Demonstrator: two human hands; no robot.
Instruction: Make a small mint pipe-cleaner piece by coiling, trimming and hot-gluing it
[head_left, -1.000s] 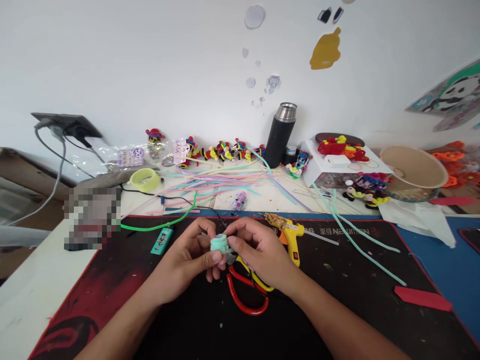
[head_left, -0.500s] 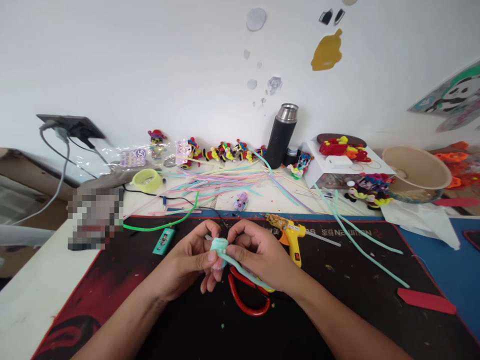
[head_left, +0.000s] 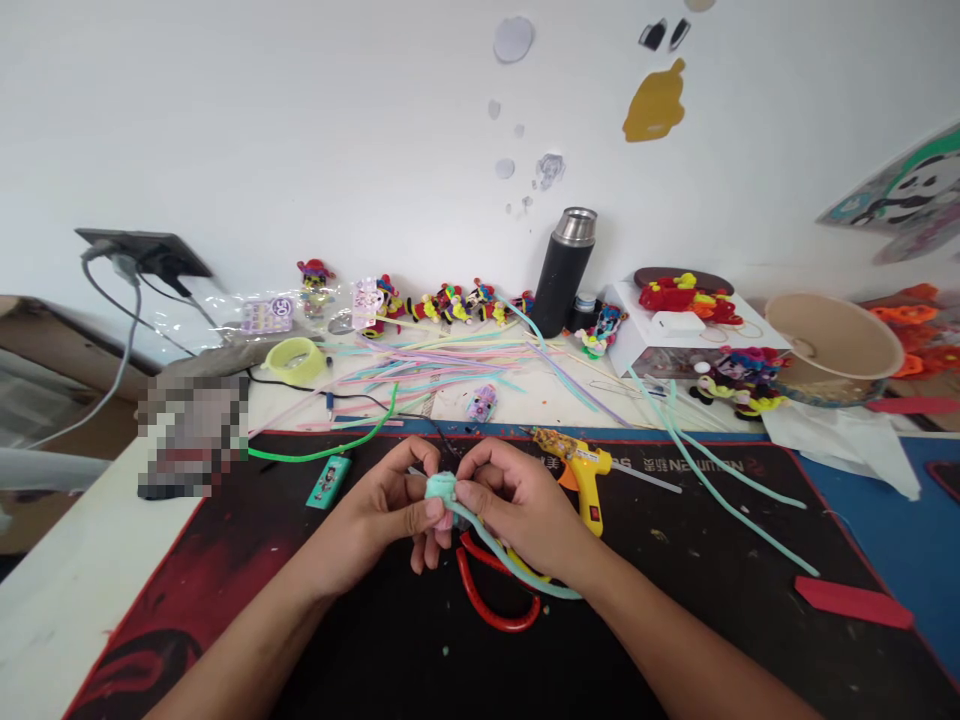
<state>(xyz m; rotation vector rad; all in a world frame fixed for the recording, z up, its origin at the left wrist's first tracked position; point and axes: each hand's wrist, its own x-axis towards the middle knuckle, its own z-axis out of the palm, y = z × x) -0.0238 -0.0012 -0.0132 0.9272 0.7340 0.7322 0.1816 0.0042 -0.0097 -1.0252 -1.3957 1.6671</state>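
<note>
Between my fingers is a small wound pipe-cleaner piece (head_left: 441,488), mint green on top with some pink below. My left hand (head_left: 394,500) pinches it from the left side, thumb in front. My right hand (head_left: 510,500) is closed on its right side, thumb and forefinger at the spot where a loose mint pipe cleaner (head_left: 499,548) leaves the coil. That tail runs down to the right beneath my right hand. Red-handled scissors (head_left: 499,622) lie on the black mat under my hands. A yellow glue gun (head_left: 589,480) rests just beyond my right hand.
Loose pastel pipe cleaners (head_left: 420,365) lie behind the mat (head_left: 360,660). Small pipe-cleaner figures (head_left: 450,303) line the wall beside a black thermos (head_left: 564,280). Left are a teal box (head_left: 328,482) and yellow tape roll (head_left: 295,362); right, a beige bowl (head_left: 832,335) and red strip (head_left: 853,603).
The wound piece has turned slightly and shifted a little right in my fingers. Its loose mint tail now bows lower and reaches further right. The things on the table stay put.
</note>
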